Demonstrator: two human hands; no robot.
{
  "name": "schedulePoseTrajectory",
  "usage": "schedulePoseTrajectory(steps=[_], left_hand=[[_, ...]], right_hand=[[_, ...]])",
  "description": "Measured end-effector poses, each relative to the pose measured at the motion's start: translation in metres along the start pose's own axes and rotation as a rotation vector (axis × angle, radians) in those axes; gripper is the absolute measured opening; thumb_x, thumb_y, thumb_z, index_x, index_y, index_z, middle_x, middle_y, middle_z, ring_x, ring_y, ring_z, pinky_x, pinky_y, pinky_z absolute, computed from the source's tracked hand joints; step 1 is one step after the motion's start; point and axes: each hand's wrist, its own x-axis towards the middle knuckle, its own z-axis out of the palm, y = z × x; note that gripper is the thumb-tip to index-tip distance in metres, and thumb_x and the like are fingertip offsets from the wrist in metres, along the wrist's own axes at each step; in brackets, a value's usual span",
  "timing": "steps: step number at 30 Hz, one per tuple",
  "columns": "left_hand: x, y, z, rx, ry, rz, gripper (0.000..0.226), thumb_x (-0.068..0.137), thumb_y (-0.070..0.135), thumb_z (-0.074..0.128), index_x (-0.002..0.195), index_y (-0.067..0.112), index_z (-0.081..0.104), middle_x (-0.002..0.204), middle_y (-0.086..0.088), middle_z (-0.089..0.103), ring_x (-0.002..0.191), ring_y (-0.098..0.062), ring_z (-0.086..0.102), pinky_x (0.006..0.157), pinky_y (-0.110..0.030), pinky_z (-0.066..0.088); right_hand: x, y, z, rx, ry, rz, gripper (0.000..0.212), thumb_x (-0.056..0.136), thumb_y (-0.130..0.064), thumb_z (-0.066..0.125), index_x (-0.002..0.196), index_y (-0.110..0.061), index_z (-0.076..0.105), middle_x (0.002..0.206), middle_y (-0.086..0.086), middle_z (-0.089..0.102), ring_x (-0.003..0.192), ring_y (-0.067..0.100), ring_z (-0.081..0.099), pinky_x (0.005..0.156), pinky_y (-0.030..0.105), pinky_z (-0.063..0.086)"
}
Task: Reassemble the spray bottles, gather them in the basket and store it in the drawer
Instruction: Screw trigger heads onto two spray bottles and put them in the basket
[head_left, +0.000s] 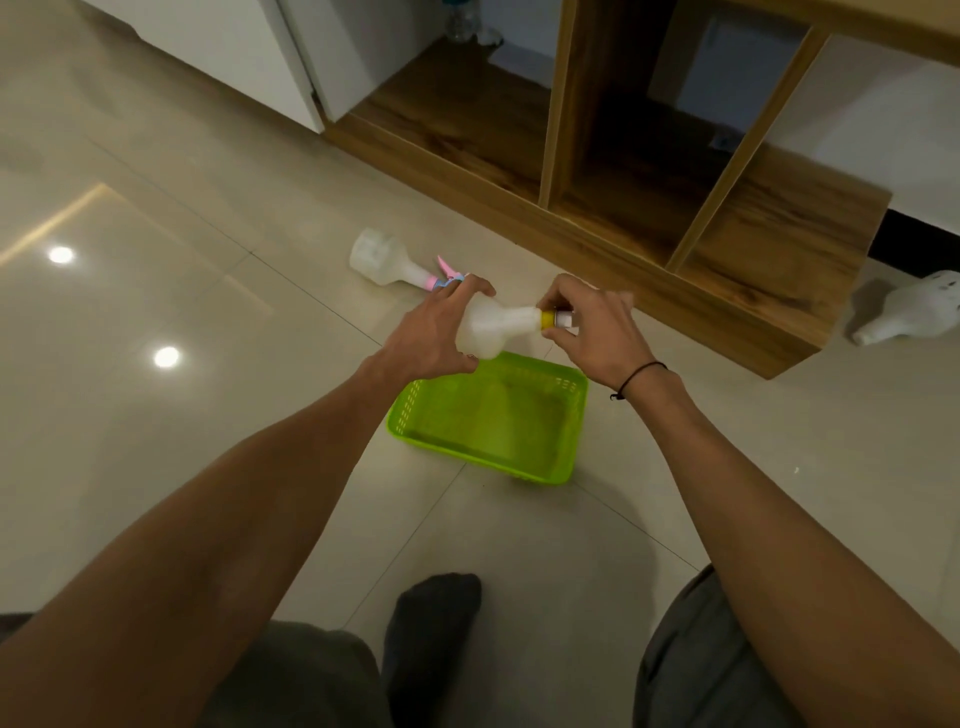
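Your right hand (587, 327) fingers pinch the yellow cap (548, 318), left hand (436, 332) wraps the bottle (491, 330) held over the green basket (493, 415): you're mid-reassembly, so next likely finish tightening, drop it in, then grab the pink-capped bottle (387, 260) beyond.

Single head-worn view, forward and steeply down, close above the tiled floor (156, 218).
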Motion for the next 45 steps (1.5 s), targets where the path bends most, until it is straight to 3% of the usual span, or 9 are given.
schedulePoseTrajectory(steps=[3,6,10,15,21,26,37,40,45], left_hand=[[-0.007,-0.002,-0.001,-0.032,0.026,-0.016,0.092,0.06,0.032,0.088,0.14,0.035,0.043,0.151,0.005,0.053,0.129,-0.026,0.055,0.09,-0.052,0.059],[-0.014,-0.003,0.0,-0.076,0.071,-0.023,0.094,0.06,0.033,0.089,0.142,0.032,0.043,0.156,0.008,0.05,0.131,-0.025,0.054,0.094,-0.048,0.058],[-0.023,0.001,0.011,-0.09,0.135,-0.05,0.094,0.06,0.033,0.092,0.14,0.032,0.043,0.157,0.005,0.047,0.135,-0.025,0.05,0.089,-0.04,0.054],[-0.027,-0.003,0.015,-0.082,0.123,-0.043,0.092,0.061,0.032,0.091,0.14,0.031,0.044,0.153,0.003,0.049,0.124,-0.025,0.051,0.087,-0.042,0.053],[-0.026,-0.007,0.016,-0.123,0.032,-0.01,0.092,0.062,0.033,0.091,0.141,0.029,0.044,0.149,0.003,0.052,0.124,-0.025,0.055,0.093,-0.045,0.056],[-0.019,-0.009,0.015,-0.138,0.016,0.011,0.092,0.06,0.036,0.091,0.139,0.029,0.044,0.147,0.004,0.052,0.118,-0.018,0.053,0.088,-0.04,0.054],[-0.018,-0.015,0.017,-0.125,-0.103,-0.018,0.092,0.051,0.045,0.085,0.133,0.038,0.043,0.121,0.016,0.051,0.098,-0.013,0.056,0.067,-0.02,0.044],[-0.015,-0.013,0.015,-0.135,-0.162,-0.045,0.092,0.049,0.048,0.084,0.132,0.039,0.043,0.116,0.01,0.058,0.094,-0.018,0.062,0.068,-0.028,0.049],[-0.012,-0.011,0.011,-0.151,-0.196,-0.025,0.093,0.051,0.045,0.087,0.133,0.036,0.044,0.117,0.009,0.057,0.093,-0.016,0.061,0.066,-0.019,0.046]], right_hand=[[0.003,-0.005,-0.001,0.18,0.011,-0.016,0.019,0.088,-0.01,0.079,0.106,-0.015,0.073,0.103,-0.003,0.072,0.096,0.019,0.067,0.092,0.035,0.049],[0.006,-0.009,-0.004,0.293,0.063,0.013,0.019,0.087,-0.013,0.082,0.106,-0.014,0.08,0.099,-0.005,0.071,0.088,-0.001,0.064,0.079,0.012,0.051],[0.005,-0.014,-0.003,0.38,0.072,0.074,0.016,0.09,-0.02,0.081,0.101,-0.008,0.08,0.093,0.005,0.078,0.084,0.019,0.077,0.075,0.04,0.065],[0.005,-0.015,-0.005,0.323,-0.035,0.076,0.011,0.094,-0.016,0.076,0.099,-0.007,0.079,0.092,0.009,0.077,0.087,0.028,0.075,0.079,0.05,0.063],[0.002,-0.015,-0.008,0.232,-0.093,-0.008,0.015,0.093,-0.012,0.077,0.108,-0.011,0.078,0.105,0.0,0.074,0.099,0.02,0.066,0.088,0.032,0.051],[0.001,-0.014,-0.006,0.154,-0.135,0.001,0.033,0.084,-0.011,0.087,0.114,-0.014,0.072,0.115,0.005,0.069,0.108,0.027,0.061,0.089,0.034,0.046],[0.0,-0.016,0.0,0.052,-0.139,-0.083,0.031,0.082,-0.005,0.086,0.111,-0.011,0.076,0.109,0.007,0.071,0.103,0.027,0.061,0.086,0.033,0.039],[0.0,-0.014,0.002,0.005,-0.141,-0.107,0.033,0.082,-0.008,0.086,0.112,-0.015,0.076,0.109,0.004,0.072,0.106,0.026,0.062,0.092,0.035,0.033],[-0.003,-0.009,0.002,0.045,-0.103,-0.054,0.028,0.082,-0.024,0.089,0.106,-0.016,0.076,0.102,0.002,0.076,0.099,0.027,0.065,0.091,0.035,0.037]])
